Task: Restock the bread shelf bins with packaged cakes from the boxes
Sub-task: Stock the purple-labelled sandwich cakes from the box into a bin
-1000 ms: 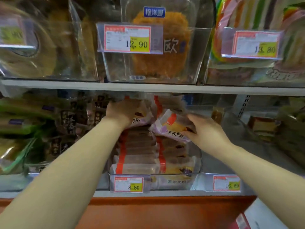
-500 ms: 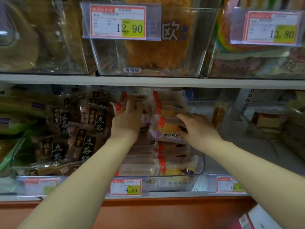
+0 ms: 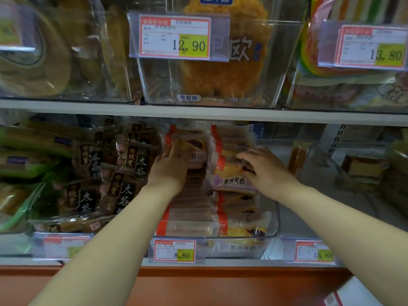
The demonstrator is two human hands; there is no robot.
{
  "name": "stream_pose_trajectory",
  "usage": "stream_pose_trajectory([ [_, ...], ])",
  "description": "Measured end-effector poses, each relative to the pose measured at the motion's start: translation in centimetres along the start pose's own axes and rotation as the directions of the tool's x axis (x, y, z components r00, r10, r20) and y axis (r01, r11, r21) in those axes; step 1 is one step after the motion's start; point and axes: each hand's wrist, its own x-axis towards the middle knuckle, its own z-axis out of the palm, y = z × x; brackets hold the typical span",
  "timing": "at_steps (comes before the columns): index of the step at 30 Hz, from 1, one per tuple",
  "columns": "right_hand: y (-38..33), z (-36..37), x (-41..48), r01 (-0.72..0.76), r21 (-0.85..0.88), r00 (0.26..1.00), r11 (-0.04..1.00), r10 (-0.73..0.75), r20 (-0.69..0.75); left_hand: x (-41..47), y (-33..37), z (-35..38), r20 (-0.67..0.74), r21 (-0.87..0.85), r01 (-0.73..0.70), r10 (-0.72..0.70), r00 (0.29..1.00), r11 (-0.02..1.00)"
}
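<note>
Left hand [image 3: 170, 167] flat on left cake pack [image 3: 195, 152], right hand [image 3: 266, 171] gripping purple-labelled pack [image 3: 231, 181], fingertips [image 3: 242, 156] blurred.

Both bare arms reach forward. The left hand [image 3: 170, 166] is flat, fingers straight up. The right hand [image 3: 265, 171] curls its fingers round a cake pack [image 3: 231, 181]

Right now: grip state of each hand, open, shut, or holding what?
Left hand: open, fingers pressed flat against the left stack's top cake packet.
Right hand: fingers curled over the purple-labelled cake packet, holding it.
</note>
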Motion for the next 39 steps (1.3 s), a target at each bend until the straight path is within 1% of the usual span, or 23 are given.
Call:
stream_pose_trajectory([
  [2, -0.5, -0.4, -0.1, 0.016, 0.041, 1.0, 0.999, -0.016, -0.004, 0.2, -0.5, 0.1, 0.067, -0.039, -0.03, 0.032, 0.997, 0.999],
  [4, -1.3, -1.1, 0.1, 0.04, 0.103, 0.999, 0.994, -0.038, -0.021, 0.4, -0.8, -0.7, 0.06, -0.187, -0.033, 0.045, 0.997, 0.982],
  [6, -2.5, -1.6, 0.6, 0.074, 0.163, 0.997, 0.984, -0.07, -0.029, 0.0, -1.0, -2.3, -0.035, -0.351, -0.03, 0.019, 0.999, 0.936],
  [7, -3.2, -1.7, 1.0, 0.09, 0.179, 0.996, 0.98, -0.088, -0.024, -0.5, -1.2, -3.1, -0.115, -0.438, -0.03, -0.023, 0.993, 0.898],
  [9, -4.6, -1.3, 2.1, 0.121, 0.173, 0.993, 0.978, -0.12, -0.013, -1.8, -1.5, -4.7, -0.279, -0.6, -0.049, -0.151, 0.948, 0.799],
  [10, -5.4, -0.8, 2.8, 0.135, 0.169, 0.991, 0.976, -0.135, -0.01, -2.4, -1.6, -5.1, -0.341, -0.645, -0.072, -0.203, 0.918, 0.76],
  [11, -6.2, -0.3, 3.4, 0.151, 0.168, 0.988, 0.974, -0.151, -0.014, -3.1, -1.6, -5.3, -0.383, -0.653, -0.093, -0.221, 0.897, 0.752],
  [14, -8.0, 1.4, 5.0, 0.214, 0.118, 0.974, 0.97, -0.203, -0.1, -3.9, -1.7, -4.5, -0.395, -0.557, -0.099, -0.158, 0.905, 0.825],
  [16, -8.0, 2.4, 5.6, 0.229, 0.03, 0.965, 0.973, -0.222, -0.14, -4.2, -1.9, -3.4, -0.351, -0.376, -0.04, -0.102, 0.931, 0.926],
  [17, -7.8, 2.8, 5.7, 0.223, -0.053, 0.965, 0.973, -0.228, -0.129, -4.2, -2.0, -2.6, -0.331, -0.254, -0.019, -0.069, 0.941, 0.967],
  [18, -7.4, 3.0, 5.6, 0.221, -0.141, 0.963, 0.965, -0.238, -0.124, -4.3, -2.1, -1.8, -0.304, -0.159, -0.022, -0.027, 0.952, 0.987],
  [19, -6.9, 3.1, 5.4, 0.215, -0.203, 0.958, 0.955, -0.247, -0.147, -4.3, -1.9, -1.2, -0.287, -0.114, -0.059, 0.023, 0.958, 0.992],
  [20, -6.4, 3.1, 4.9, 0.195, -0.217, 0.95, 0.956, -0.239, -0.198, -4.4, -1.5, -0.9, -0.277, -0.07, -0.103, 0.08, 0.957, 0.992],
  [22, -5.4, 3.0, 3.4, 0.111, -0.146, 0.931, 0.983, -0.154, -0.329, -4.1, -1.0, 0.2, -0.268, 0.001, -0.183, 0.177, 0.947, 0.983],
  [23, -4.8, 3.0, 2.7, 0.066, -0.104, 0.929, 0.992, -0.099, -0.356, -4.1, -0.6, 0.3, -0.274, 0.021, -0.206, 0.204, 0.94, 0.978],
  [24, -4.1, 3.1, 2.0, 0.018, -0.073, 0.945, 0.997, -0.041, -0.325, -3.9, -0.3, 0.6, -0.278, 0.045, -0.217, 0.221, 0.935, 0.975],
  [26, -2.7, 3.6, 1.4, -0.059, -0.063, 0.983, 0.996, 0.047, -0.177, -3.3, 0.5, 0.6, -0.244, 0.101, -0.21, 0.229, 0.942, 0.972],
  [28, -1.5, 3.8, 1.5, -0.056, -0.069, 0.996, 0.996, 0.051, -0.076, -2.6, 0.7, 0.7, -0.244, 0.088, -0.19, 0.206, 0.948, 0.978],
  [30, -1.0, 3.6, 1.9, -0.024, -0.075, 0.998, 0.997, 0.02, -0.058, -1.9, 0.5, 0.9, -0.147, 0.121, -0.109, 0.127, 0.981, 0.987],
  [32, -0.8, 3.4, 2.0, -0.015, -0.083, 0.999, 0.996, 0.011, -0.049, -1.6, 0.3, 1.1, -0.064, 0.15, -0.054, 0.064, 0.996, 0.987],
  [35, -0.9, 3.1, 1.6, -0.009, -0.089, 1.0, 0.996, 0.008, -0.016, -1.7, 1.1, 0.9, -0.018, 0.195, -0.013, 0.017, 1.0, 0.981],
  [37, -1.0, 2.5, 1.0, -0.012, -0.064, 0.999, 0.998, 0.014, 0.029, -2.0, 1.7, 0.3, 0.024, 0.189, 0.004, -0.009, 1.0, 0.982],
  [39, -0.9, 1.5, -0.1, -0.006, -0.043, 0.999, 0.999, 0.008, 0.037, -2.9, 2.5, -0.6, 0.027, 0.163, 0.017, -0.021, 0.999, 0.986],
])
